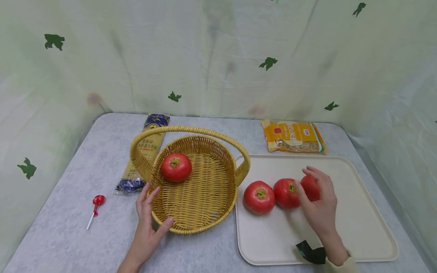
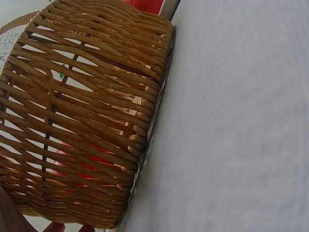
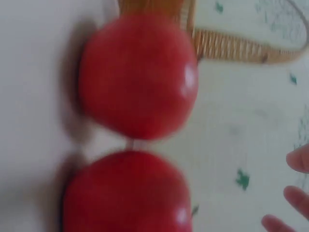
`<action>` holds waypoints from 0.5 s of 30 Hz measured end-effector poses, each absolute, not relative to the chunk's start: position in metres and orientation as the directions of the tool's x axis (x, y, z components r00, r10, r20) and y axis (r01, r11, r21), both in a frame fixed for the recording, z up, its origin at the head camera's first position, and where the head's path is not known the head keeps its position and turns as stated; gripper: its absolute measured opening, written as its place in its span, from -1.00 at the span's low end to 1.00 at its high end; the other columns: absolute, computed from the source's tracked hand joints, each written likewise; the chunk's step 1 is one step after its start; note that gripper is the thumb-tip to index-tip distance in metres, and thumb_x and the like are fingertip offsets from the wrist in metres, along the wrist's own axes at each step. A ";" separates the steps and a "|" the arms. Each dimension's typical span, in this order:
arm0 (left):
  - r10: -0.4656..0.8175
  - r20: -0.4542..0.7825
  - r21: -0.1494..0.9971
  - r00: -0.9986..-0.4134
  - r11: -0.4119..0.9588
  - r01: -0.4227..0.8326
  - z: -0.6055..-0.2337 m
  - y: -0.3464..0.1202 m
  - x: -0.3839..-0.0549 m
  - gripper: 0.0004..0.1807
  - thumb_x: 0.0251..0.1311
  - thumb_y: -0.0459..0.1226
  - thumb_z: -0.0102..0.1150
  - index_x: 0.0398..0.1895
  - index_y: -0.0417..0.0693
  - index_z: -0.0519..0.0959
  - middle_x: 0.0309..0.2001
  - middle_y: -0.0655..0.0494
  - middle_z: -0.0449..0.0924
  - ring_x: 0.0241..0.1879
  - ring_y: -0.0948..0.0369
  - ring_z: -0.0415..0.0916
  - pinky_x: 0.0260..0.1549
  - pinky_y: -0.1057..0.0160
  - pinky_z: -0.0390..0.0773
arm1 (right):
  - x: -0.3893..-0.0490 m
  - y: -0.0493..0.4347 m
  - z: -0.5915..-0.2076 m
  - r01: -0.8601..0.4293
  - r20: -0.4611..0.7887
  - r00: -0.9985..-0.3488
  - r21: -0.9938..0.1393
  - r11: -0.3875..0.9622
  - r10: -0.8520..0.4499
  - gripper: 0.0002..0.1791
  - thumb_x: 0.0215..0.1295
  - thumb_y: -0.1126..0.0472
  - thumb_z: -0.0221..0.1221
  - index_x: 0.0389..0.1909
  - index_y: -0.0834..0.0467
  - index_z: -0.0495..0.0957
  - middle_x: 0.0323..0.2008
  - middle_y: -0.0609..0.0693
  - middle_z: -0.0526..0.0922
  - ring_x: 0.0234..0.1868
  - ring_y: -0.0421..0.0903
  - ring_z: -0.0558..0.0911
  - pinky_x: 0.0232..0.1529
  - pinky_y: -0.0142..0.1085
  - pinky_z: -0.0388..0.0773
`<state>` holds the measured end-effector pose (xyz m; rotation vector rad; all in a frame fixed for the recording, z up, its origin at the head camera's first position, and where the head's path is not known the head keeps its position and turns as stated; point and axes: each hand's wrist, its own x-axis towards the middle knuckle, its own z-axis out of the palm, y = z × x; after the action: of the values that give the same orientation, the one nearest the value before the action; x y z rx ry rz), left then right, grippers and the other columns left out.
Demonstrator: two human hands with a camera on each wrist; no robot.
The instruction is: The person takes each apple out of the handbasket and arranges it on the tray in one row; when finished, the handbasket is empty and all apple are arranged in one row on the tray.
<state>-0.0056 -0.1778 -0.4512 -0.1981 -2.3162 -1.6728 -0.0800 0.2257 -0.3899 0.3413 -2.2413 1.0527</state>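
A round yellow wicker basket (image 1: 194, 204) with a tall arched handle stands at the middle of the table. Inside, toward its left, sits one red, pomegranate-like fruit (image 1: 176, 167) with a yellow-green crown. My left hand (image 1: 148, 223) is at the basket's near left side, fingers spread along the wall and thumb at the rim. On the cream tray (image 1: 273, 242) lie three similar fruits: the left one (image 1: 259, 197), the middle one (image 1: 286, 193) and the right one (image 1: 310, 188). My right hand (image 1: 321, 203) reaches over the right fruit with spread fingers, partly hiding it.
A blue-and-gold pasta packet (image 1: 131, 172) lies left of the basket, partly behind its handle. A red lollipop (image 1: 98, 200) lies farther left. Behind the tray is an orange-and-clear grain bag (image 1: 293, 136). Black tape (image 1: 311, 252) shows near the right wrist. A leaf-patterned cloth (image 1: 218, 57) hangs behind the table.
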 end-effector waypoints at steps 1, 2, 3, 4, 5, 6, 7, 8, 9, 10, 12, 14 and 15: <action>-0.051 0.301 0.908 -0.952 0.322 0.270 -0.451 -0.178 -0.006 -0.12 0.03 -0.48 0.20 0.45 -0.11 0.04 0.47 0.16 -0.42 0.41 0.10 -0.48 0.09 -0.45 -0.29 | -0.079 0.220 -0.388 -0.501 0.648 -0.762 -0.599 0.625 0.011 -0.46 -0.07 0.48 0.34 0.04 0.29 0.52 0.11 0.17 0.49 0.17 -0.09 0.38 0.05 -0.50 0.31; -0.051 0.301 0.908 -0.952 0.322 0.270 -0.451 -0.178 -0.005 -0.12 0.03 -0.48 0.20 0.45 -0.11 0.05 0.47 0.16 -0.42 0.41 0.10 -0.48 0.09 -0.44 -0.29 | -0.078 0.214 -0.387 -0.527 0.654 -0.756 -0.599 0.604 -0.011 -0.46 -0.09 0.49 0.34 0.03 0.29 0.53 0.10 0.16 0.50 0.16 -0.07 0.39 0.05 -0.48 0.32; -0.051 0.301 0.908 -0.952 0.321 0.270 -0.451 -0.178 -0.005 -0.12 0.03 -0.48 0.20 0.45 -0.11 0.05 0.47 0.16 -0.42 0.41 0.10 -0.48 0.09 -0.44 -0.29 | -0.077 0.208 -0.386 -0.551 0.659 -0.752 -0.600 0.580 -0.032 -0.47 -0.09 0.48 0.34 0.01 0.29 0.54 0.09 0.16 0.51 0.16 -0.05 0.40 0.07 -0.46 0.32; -0.050 0.301 0.908 -0.952 0.320 0.270 -0.451 -0.178 -0.005 -0.12 0.03 -0.48 0.20 0.45 -0.11 0.05 0.47 0.16 -0.42 0.41 0.10 -0.48 0.09 -0.45 -0.30 | -0.075 0.202 -0.385 -0.575 0.663 -0.746 -0.601 0.555 -0.054 -0.48 -0.10 0.46 0.34 0.00 0.29 0.54 0.09 0.16 0.51 0.16 -0.02 0.41 0.08 -0.44 0.32; -0.049 0.301 0.908 -0.952 0.319 0.271 -0.451 -0.178 -0.005 -0.12 0.03 -0.48 0.20 0.45 -0.11 0.04 0.47 0.16 -0.42 0.41 0.11 -0.48 0.09 -0.44 -0.30 | -0.074 0.196 -0.383 -0.598 0.668 -0.740 -0.602 0.529 -0.075 -0.49 -0.10 0.45 0.34 -0.01 0.29 0.55 0.08 0.16 0.52 0.15 0.02 0.42 0.08 -0.43 0.33; -0.048 0.301 0.908 -0.952 0.318 0.271 -0.451 -0.178 -0.005 -0.12 0.04 -0.48 0.20 0.45 -0.11 0.05 0.47 0.15 -0.42 0.41 0.11 -0.48 0.09 -0.44 -0.30 | -0.072 0.189 -0.381 -0.616 0.672 -0.734 -0.601 0.509 -0.096 -0.52 -0.08 0.43 0.33 -0.03 0.29 0.55 0.07 0.16 0.52 0.13 0.03 0.43 0.08 -0.42 0.33; -0.047 0.302 0.908 -0.952 0.318 0.272 -0.451 -0.178 -0.006 -0.12 0.04 -0.48 0.20 0.45 -0.11 0.04 0.47 0.15 -0.43 0.41 0.11 -0.48 0.09 -0.44 -0.30 | -0.071 0.182 -0.378 -0.635 0.677 -0.727 -0.599 0.488 -0.115 -0.54 -0.07 0.42 0.32 -0.04 0.29 0.55 0.06 0.17 0.53 0.12 0.05 0.44 0.08 -0.41 0.34; -0.047 0.302 0.908 -0.952 0.318 0.273 -0.451 -0.178 -0.006 -0.12 0.04 -0.48 0.20 0.45 -0.11 0.04 0.47 0.15 -0.43 0.41 0.11 -0.48 0.09 -0.44 -0.30 | -0.069 0.175 -0.373 -0.652 0.681 -0.720 -0.598 0.465 -0.133 -0.56 -0.07 0.41 0.32 -0.06 0.30 0.55 0.04 0.18 0.54 0.10 0.06 0.45 0.08 -0.40 0.34; -0.047 0.303 0.908 -0.952 0.317 0.274 -0.451 -0.178 -0.006 -0.12 0.04 -0.49 0.20 0.45 -0.11 0.05 0.47 0.15 -0.43 0.41 0.10 -0.48 0.09 -0.44 -0.30 | -0.066 0.167 -0.368 -0.668 0.684 -0.714 -0.600 0.441 -0.149 -0.59 -0.05 0.40 0.31 -0.08 0.31 0.56 0.01 0.20 0.55 0.08 0.06 0.46 0.08 -0.39 0.35; -0.048 0.304 0.908 -0.952 0.318 0.274 -0.451 -0.178 -0.006 -0.13 0.04 -0.49 0.20 0.45 -0.11 0.05 0.47 0.15 -0.42 0.41 0.10 -0.48 0.09 -0.44 -0.31 | -0.064 0.159 -0.362 -0.683 0.687 -0.708 -0.605 0.410 -0.164 -0.62 -0.03 0.41 0.29 -0.10 0.32 0.56 -0.01 0.21 0.56 0.06 0.07 0.47 0.05 -0.39 0.37; -0.049 0.305 0.907 -0.951 0.318 0.274 -0.452 -0.178 -0.006 -0.13 0.03 -0.49 0.20 0.44 -0.12 0.05 0.47 0.15 -0.42 0.41 0.10 -0.48 0.09 -0.43 -0.31 | -0.060 0.143 -0.351 -0.711 0.698 -0.691 -0.608 0.353 -0.190 -0.68 0.03 0.39 0.28 -0.13 0.34 0.56 -0.06 0.23 0.57 0.02 0.06 0.49 0.04 -0.38 0.39; -0.051 0.303 0.908 -0.952 0.318 0.272 -0.452 -0.179 -0.006 -0.13 0.04 -0.49 0.20 0.44 -0.11 0.05 0.47 0.16 -0.42 0.41 0.10 -0.49 0.09 -0.43 -0.31 | -0.057 0.129 -0.343 -0.741 0.710 -0.669 -0.608 0.287 -0.223 -0.73 0.10 0.37 0.26 -0.15 0.35 0.55 -0.09 0.24 0.58 -0.01 0.07 0.51 0.03 -0.36 0.41; -0.051 0.301 0.909 -0.952 0.318 0.270 -0.453 -0.179 -0.006 -0.13 0.04 -0.49 0.19 0.45 -0.11 0.05 0.47 0.16 -0.43 0.41 0.11 -0.49 0.09 -0.44 -0.31 | -0.057 0.123 -0.342 -0.754 0.714 -0.656 -0.605 0.256 -0.242 -0.75 0.16 0.33 0.25 -0.15 0.35 0.55 -0.09 0.23 0.58 -0.01 0.08 0.51 0.03 -0.35 0.41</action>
<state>-0.0060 -0.1789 -0.4526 -0.1979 -2.3123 -1.6774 -0.0570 0.1229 -0.3416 0.9013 -2.0485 1.3950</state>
